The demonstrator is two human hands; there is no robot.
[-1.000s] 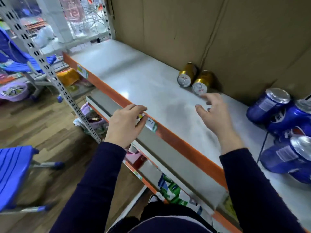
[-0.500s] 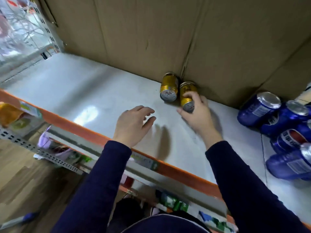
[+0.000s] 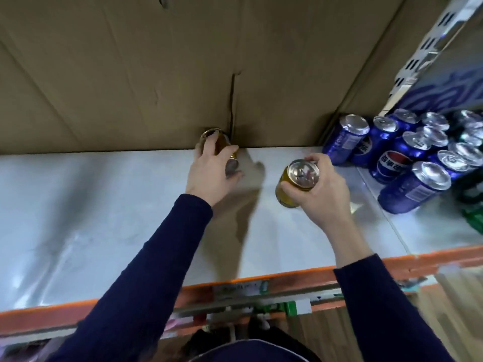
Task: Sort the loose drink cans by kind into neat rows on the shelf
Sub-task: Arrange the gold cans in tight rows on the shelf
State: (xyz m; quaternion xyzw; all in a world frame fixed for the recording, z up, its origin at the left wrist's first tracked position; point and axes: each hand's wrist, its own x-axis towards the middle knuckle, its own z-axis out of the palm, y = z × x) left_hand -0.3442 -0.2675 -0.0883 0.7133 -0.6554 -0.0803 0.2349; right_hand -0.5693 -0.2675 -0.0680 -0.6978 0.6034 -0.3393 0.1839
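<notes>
Two gold cans are in my hands over the grey shelf (image 3: 104,205). My left hand (image 3: 211,168) grips one gold can (image 3: 220,143) that lies against the cardboard back wall; my fingers cover most of it. My right hand (image 3: 324,190) holds the other gold can (image 3: 298,182) lifted and turned upright, its silver top facing me. Several blue Pepsi cans (image 3: 392,158) stand bunched at the right end of the shelf, apart from both hands.
A brown cardboard wall (image 3: 156,74) backs the shelf. The shelf's orange front rail (image 3: 261,280) carries price labels. A perforated metal upright (image 3: 431,43) rises at the far right. Something green (image 3: 473,212) sits past the blue cans at the right edge.
My right hand has lifted its gold can away from the wall and turned it upright. My left hand reached forward and took hold of the other gold can. The view swung right.
</notes>
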